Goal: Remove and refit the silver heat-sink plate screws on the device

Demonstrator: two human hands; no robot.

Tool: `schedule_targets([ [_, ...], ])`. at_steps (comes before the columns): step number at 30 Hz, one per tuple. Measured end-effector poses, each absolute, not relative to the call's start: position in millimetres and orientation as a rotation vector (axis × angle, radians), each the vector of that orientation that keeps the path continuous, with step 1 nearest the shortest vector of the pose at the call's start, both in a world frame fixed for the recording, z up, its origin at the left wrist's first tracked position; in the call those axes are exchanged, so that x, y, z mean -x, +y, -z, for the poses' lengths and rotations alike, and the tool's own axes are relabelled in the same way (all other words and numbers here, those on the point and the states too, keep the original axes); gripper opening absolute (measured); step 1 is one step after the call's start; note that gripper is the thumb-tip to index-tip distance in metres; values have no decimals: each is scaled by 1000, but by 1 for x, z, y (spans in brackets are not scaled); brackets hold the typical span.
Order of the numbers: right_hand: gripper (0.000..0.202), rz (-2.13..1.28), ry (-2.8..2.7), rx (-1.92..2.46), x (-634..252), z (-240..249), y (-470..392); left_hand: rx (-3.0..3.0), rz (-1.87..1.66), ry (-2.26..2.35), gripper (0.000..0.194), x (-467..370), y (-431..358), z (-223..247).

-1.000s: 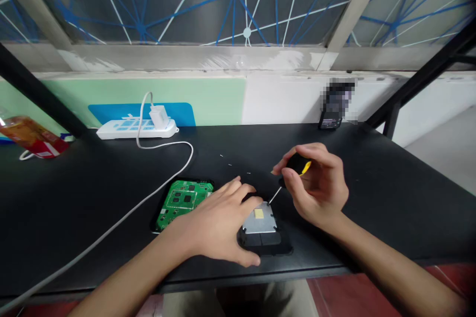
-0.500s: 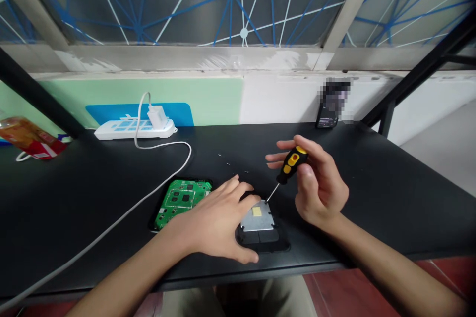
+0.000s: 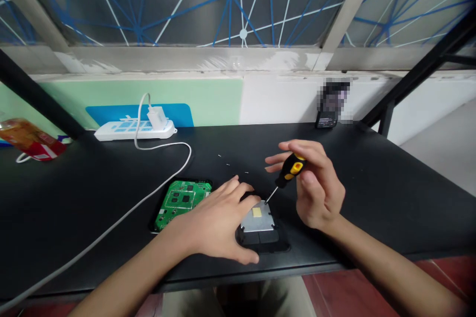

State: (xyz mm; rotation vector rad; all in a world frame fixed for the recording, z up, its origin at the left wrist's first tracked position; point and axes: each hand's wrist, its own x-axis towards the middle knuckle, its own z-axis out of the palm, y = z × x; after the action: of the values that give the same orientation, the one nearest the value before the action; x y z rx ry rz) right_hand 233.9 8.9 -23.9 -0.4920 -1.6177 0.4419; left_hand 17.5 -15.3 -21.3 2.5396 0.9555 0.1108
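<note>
My right hand [image 3: 322,185] grips a black-and-yellow screwdriver [image 3: 292,168], its palm behind the handle and some fingers loosely raised. The thin shaft slants down to the upper right corner of a silver metal plate [image 3: 262,222]. A pale yellow pad [image 3: 256,212] sits on that plate, which lies on a black plastic cover [image 3: 277,243]. My left hand [image 3: 217,223] spans the cover, fingers along its far side and thumb at the near edge, holding it on the table. Partly behind my left hand lies a green circuit board [image 3: 186,198] in a dark casing.
Several small screws [image 3: 228,164] lie on the black table [image 3: 122,203] beyond my left hand. A white power strip [image 3: 136,130] with a plugged-in charger and cable [image 3: 126,213] is at the back. A phone [image 3: 329,106] leans on the wall; a bottle [image 3: 31,138] lies tilted far left.
The screwdriver handle has turned, showing its yellow parts at another angle. My right hand has shifted slightly, its fingers rolling round the handle. My left hand and the cover stay in place.
</note>
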Motion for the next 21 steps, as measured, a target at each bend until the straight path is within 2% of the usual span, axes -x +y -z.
schedule_targets([
  [5, 49, -465, -1642, 583, -234, 22, 5, -2534, -117, 948, 95, -18, -16, 22],
  [13, 56, -146, -1658, 509, -238, 22, 16, -2553, -92, 958, 97, -18, -15, 21],
  [17, 36, -351, -1649, 469, -236, 25, 13, -2545, -112, 957, 95, -17, -16, 23],
  [21, 41, -467, -1628, 507, -232, 25, 6, -2537, -113, 949, 94, -18, -15, 22],
])
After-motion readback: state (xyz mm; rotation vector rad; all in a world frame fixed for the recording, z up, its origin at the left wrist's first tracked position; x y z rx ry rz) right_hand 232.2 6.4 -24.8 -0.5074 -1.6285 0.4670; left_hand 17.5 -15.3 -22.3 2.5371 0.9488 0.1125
